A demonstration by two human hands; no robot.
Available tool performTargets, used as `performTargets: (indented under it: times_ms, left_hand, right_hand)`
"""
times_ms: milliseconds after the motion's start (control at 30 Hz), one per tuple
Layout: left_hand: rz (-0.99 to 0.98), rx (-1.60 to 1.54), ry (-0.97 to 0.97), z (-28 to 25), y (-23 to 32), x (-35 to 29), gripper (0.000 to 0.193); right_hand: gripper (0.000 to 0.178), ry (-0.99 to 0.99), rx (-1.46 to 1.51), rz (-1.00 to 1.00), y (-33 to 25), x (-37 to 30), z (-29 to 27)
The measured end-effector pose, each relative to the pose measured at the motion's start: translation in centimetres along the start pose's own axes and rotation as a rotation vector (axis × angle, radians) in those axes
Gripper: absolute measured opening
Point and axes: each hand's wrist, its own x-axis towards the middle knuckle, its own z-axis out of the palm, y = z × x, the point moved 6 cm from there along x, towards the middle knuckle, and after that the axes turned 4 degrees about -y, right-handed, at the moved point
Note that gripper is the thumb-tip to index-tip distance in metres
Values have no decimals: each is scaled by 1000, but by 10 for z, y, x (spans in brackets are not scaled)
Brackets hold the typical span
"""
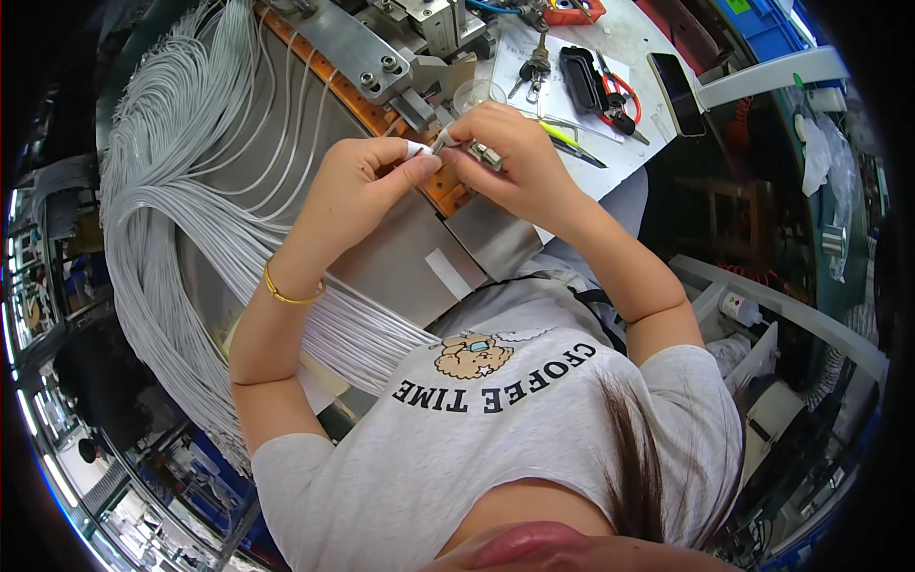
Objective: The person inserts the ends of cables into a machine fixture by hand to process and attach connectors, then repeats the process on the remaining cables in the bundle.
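Note:
My left hand (357,195) is closed in a pinch, thumb against forefinger, with white covers on the fingertips. Its tips meet those of my right hand (519,162) in front of the metal machine (400,76). What the left fingers grip is too small and hidden to make out. Curled fingers of my right hand hold several small metal pieces (484,155), shiny and block-like, near the palm. A large bundle of grey-white cables (181,205) lies to the left, and some strands run beneath my left forearm.
An orange strip with holes (445,195) edges the metal bench plate (381,257). On the white surface at right lie keys (534,69), a black case (583,81), red-handled cutters (624,100), a yellow-black tool (569,143) and a phone (677,93). A clear round dish (478,93) stands behind my right hand.

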Motion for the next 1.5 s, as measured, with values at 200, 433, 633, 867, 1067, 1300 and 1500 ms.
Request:
performTargets:
  times_ms: [200,433,633,867,1067,1300,1500]
  left_hand:
    - [16,-90,34,4,4,-2,16]
    - [-47,-460,77,5,4,0,14]
    - [49,-185,142,4,11,-2,15]
    - [55,56,144,-2,0,2,17]
    - [-78,260,158,0,-8,-1,13]
    - [40,420,298,-5,7,-1,16]
    - [31,195,341,-12,5,-3,15]
  right_hand:
    - [10,-60,570,403,13,-5,10]
    - [9,130,14,-64,-5,0,-4]
    - [12,53,124,77,-3,2,-3]
    - [22,94,205,315,43,-11,6]
    - [27,43,7,188,52,-5,15]
    - [24,7,450,477,78,-19,32]
    - [28,128,183,202,57,-10,18]
